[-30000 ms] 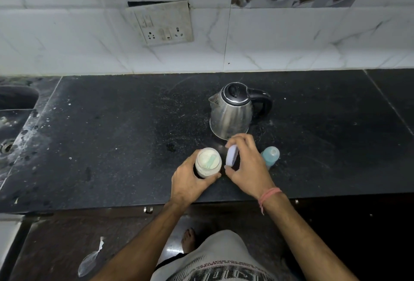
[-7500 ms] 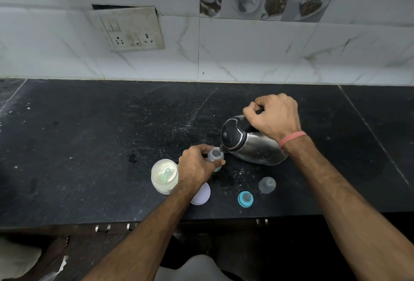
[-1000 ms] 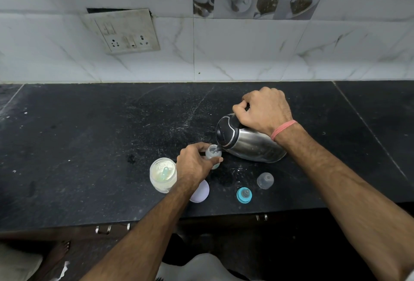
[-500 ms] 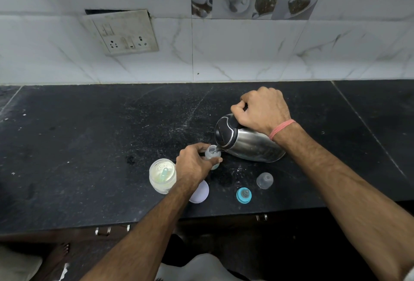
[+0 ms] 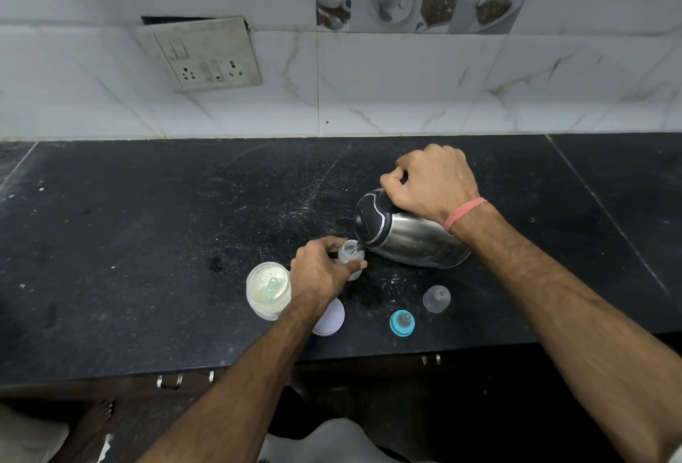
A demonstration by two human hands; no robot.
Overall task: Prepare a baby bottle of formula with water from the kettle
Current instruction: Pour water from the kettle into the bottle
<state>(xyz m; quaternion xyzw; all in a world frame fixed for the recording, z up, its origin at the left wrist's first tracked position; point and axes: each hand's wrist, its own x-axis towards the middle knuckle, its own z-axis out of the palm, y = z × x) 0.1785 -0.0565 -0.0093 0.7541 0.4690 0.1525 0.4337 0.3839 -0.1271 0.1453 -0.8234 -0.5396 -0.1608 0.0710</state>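
My right hand point(image 5: 433, 182) grips the handle of the steel kettle point(image 5: 409, 239), which is tipped far over to the left with its spout at the mouth of the small baby bottle point(image 5: 350, 255). A thin stream of water runs into the bottle. My left hand point(image 5: 319, 274) wraps around the bottle and holds it upright on the black counter point(image 5: 147, 241). Left of that hand stands the open formula jar point(image 5: 267, 289) with a green scoop lying in the powder.
The jar's pale purple lid point(image 5: 329, 318) lies by my left wrist. The blue nipple ring point(image 5: 402, 323) and the clear bottle cap point(image 5: 436, 299) sit near the counter's front edge. A switch and socket plate point(image 5: 206, 54) hangs on the tiled wall.
Hardly anything has moved over the last second: the kettle stays tipped at the bottle's mouth and both hands keep their grips.
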